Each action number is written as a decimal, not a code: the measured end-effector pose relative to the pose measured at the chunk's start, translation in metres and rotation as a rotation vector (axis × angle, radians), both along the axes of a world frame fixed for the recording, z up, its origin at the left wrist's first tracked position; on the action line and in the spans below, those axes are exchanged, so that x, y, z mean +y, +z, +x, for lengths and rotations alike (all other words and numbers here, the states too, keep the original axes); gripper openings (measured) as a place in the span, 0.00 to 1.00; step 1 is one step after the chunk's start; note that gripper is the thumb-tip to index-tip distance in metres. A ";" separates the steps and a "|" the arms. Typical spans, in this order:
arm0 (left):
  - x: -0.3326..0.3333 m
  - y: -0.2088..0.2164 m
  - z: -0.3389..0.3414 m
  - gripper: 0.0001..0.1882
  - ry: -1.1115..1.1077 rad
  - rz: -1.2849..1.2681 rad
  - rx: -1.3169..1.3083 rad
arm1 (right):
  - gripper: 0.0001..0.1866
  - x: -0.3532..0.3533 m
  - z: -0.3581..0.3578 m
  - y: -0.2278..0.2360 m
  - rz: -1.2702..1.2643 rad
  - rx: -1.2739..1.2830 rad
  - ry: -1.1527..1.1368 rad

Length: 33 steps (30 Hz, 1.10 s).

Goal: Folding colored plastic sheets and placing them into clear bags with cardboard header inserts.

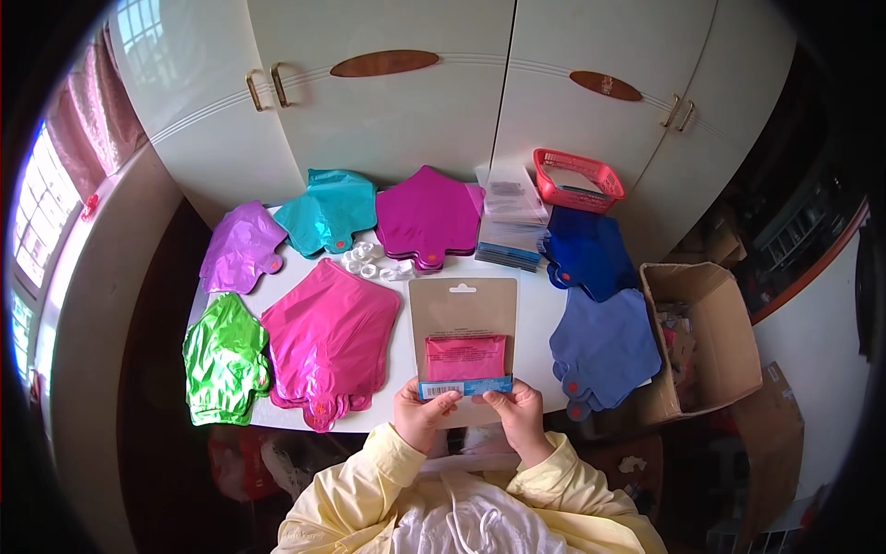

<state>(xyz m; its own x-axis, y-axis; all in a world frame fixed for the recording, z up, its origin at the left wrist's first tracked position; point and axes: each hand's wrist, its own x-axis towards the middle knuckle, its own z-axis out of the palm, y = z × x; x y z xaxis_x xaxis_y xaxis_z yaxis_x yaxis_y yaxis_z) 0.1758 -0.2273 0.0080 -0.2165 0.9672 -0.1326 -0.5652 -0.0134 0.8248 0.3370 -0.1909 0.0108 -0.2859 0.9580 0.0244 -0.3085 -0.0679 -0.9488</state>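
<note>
Both hands hold one hanging package (461, 309) upright over the front of the table. It has a brown card back, a hang hole at its top, a blue band with a barcode along its lower edge, and a folded pink foil piece (465, 358) in its lower half. My left hand (425, 413) pinches the lower left corner, thumb in front. At the lower right corner, my right hand (517, 412) grips the same way. The fingers behind the card are hidden. Left of the package lies a stack of pink star-shaped foil balloons (332, 337).
Around the white table (517, 309) lie green (224, 355), lilac (242, 247), teal (328, 214), magenta (427, 214), dark blue (591, 254) and slate-blue foil balloons (604, 346). White ribbon rolls (374, 265), stacked clear sleeves (513, 217), a red basket (579, 192) and an open carton (729, 323) stand nearby.
</note>
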 end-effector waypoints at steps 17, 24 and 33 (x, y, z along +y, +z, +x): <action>-0.003 -0.006 0.021 0.06 -0.018 0.118 -0.237 | 0.08 -0.019 -0.020 0.001 -0.072 0.113 -0.036; -0.027 0.004 -0.023 0.04 0.085 0.015 0.225 | 0.23 0.013 0.022 0.028 0.248 -0.046 -0.123; -0.065 0.002 -0.030 0.05 -0.025 0.068 0.674 | 0.16 0.041 0.017 0.087 1.024 -0.815 -0.456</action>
<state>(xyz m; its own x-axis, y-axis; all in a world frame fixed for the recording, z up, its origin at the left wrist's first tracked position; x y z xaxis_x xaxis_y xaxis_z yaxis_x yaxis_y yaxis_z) 0.1461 -0.2925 0.0100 -0.2080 0.9744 0.0851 0.0711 -0.0717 0.9949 0.3543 -0.1497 0.0978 -0.2293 0.6262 0.7452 0.5446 0.7171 -0.4350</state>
